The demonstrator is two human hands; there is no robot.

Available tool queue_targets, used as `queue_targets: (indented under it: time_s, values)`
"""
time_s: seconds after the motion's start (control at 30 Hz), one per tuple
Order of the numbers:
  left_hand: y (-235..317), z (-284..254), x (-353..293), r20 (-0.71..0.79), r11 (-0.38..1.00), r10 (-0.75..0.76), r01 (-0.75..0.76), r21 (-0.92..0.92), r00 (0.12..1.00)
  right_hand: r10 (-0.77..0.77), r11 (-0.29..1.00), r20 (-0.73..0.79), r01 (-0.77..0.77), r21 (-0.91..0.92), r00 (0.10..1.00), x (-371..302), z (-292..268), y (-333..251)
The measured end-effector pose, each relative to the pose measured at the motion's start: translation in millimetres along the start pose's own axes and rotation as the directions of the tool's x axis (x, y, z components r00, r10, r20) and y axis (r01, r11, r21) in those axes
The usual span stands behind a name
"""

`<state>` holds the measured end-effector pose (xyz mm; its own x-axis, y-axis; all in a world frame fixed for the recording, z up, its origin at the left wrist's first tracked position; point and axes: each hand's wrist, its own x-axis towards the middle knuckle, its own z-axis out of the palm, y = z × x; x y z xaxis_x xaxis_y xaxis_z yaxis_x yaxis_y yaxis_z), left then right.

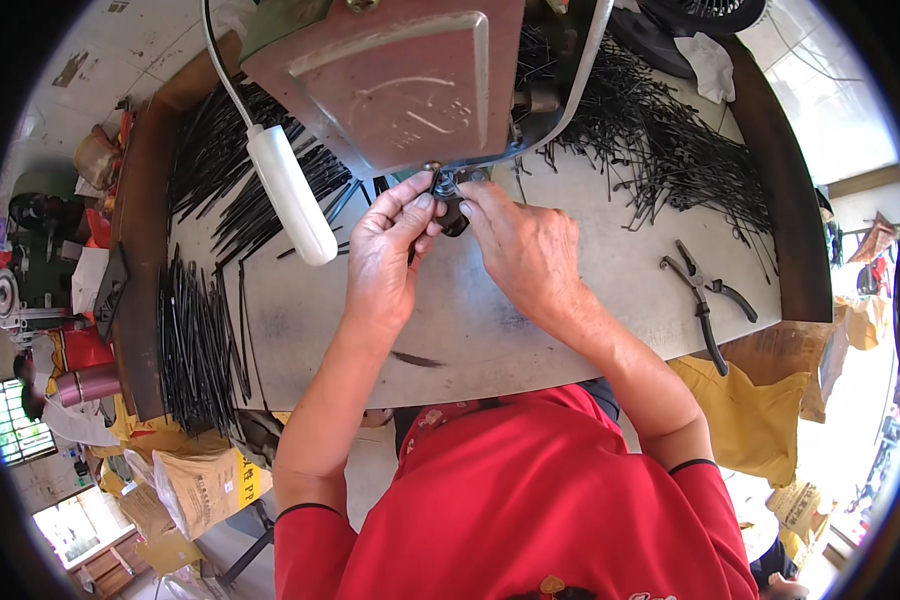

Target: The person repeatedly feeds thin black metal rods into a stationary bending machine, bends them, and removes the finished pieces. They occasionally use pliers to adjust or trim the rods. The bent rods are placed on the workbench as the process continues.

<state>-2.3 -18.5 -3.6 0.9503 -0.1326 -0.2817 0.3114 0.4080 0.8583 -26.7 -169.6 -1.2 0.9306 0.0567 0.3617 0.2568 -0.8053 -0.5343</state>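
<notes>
Both my hands meet at the small metal working end (446,184) under the front of a reddish-brown machine (400,85). My left hand (390,245) is closed, thumb against fingers, on a thin black rod (412,256) whose end is up at the machine. Close on its right, my right hand (530,245) has its fingers bent and pinched at the same metal part. What lies between those fingertips is too small to make out. The fingers hide most of the contact point.
A white lamp tube (292,195) hangs left of my left hand. Black rods lie in piles at left (195,340) and at back right (660,130). Pliers (705,300) rest on the metal tabletop (590,340) at right. Raised brown side boards (785,220) edge the table.
</notes>
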Motion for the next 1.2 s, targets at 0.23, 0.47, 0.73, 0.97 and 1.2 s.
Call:
queue_targets:
  time_s: [0.23,0.47,0.73,0.97,1.2]
  values:
    - [-1,2,-2,-0.014,0.998,0.019,-0.018,0.055,1.0,-0.025,0.999,-0.017,0.025,-0.033,1.0,-3,1,1]
    - [-6,5,-3,-0.057,1.0,0.01,-0.01,-0.001,0.998,-0.017,1.0,-0.01,0.016,-0.026,1.0,-2,7,2]
    - [-11,7,-3,-0.073,0.994,-0.003,-0.005,-0.107,0.997,0.025,0.998,-0.016,-0.024,0.059,1.0,-6,19,3]
    - [-9,7,-8,-0.083,0.994,-0.032,0.022,-0.111,0.996,0.037,0.992,-0.111,-0.023,0.125,0.993,-9,25,8]
    - [-6,9,-7,-0.071,0.996,-0.015,0.008,-0.094,0.997,0.023,0.992,-0.051,-0.016,0.125,0.998,-10,18,5]
